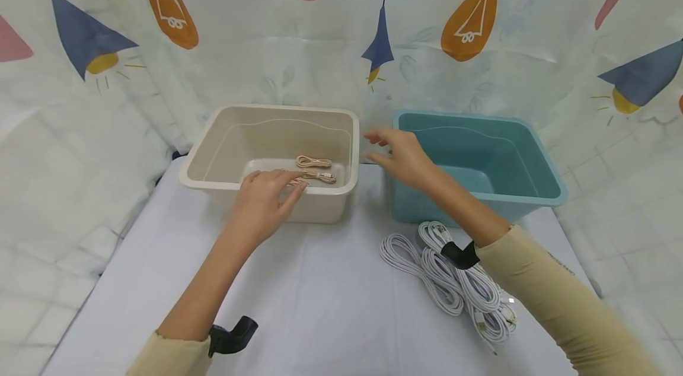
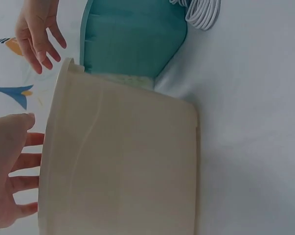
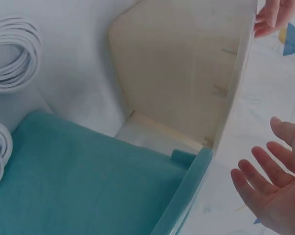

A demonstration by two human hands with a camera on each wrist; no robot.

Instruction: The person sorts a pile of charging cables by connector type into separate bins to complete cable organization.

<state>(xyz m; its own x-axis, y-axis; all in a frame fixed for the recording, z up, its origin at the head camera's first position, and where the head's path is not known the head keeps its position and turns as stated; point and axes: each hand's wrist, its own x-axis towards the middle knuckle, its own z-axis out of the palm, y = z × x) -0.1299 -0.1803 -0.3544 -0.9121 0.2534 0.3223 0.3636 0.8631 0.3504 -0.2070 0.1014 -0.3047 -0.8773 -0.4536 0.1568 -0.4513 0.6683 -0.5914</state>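
Observation:
My left hand (image 1: 262, 201) is over the front rim of the beige bin (image 1: 315, 207), holding nothing. In the left wrist view its fingers (image 2: 26, 161) reach past the rim, spread apart. Several bundles of pinkish-gold cable (image 1: 315, 161) lie inside that bin; the hand partly hides them. My right hand (image 1: 402, 156) hovers empty above the left end of the teal bin (image 1: 533, 189), pointing toward the beige one. Its fingers (image 3: 257, 176) look loosely spread in the right wrist view. Coiled white cables (image 1: 440, 281) lie on the table in front of the teal bin.
The two bins stand side by side on a white-covered table (image 1: 325, 305), with a narrow gap between them. Behind them hangs a curtain (image 1: 331, 67) printed with lamps and bulbs. My right forearm passes over the teal bin's front rim.

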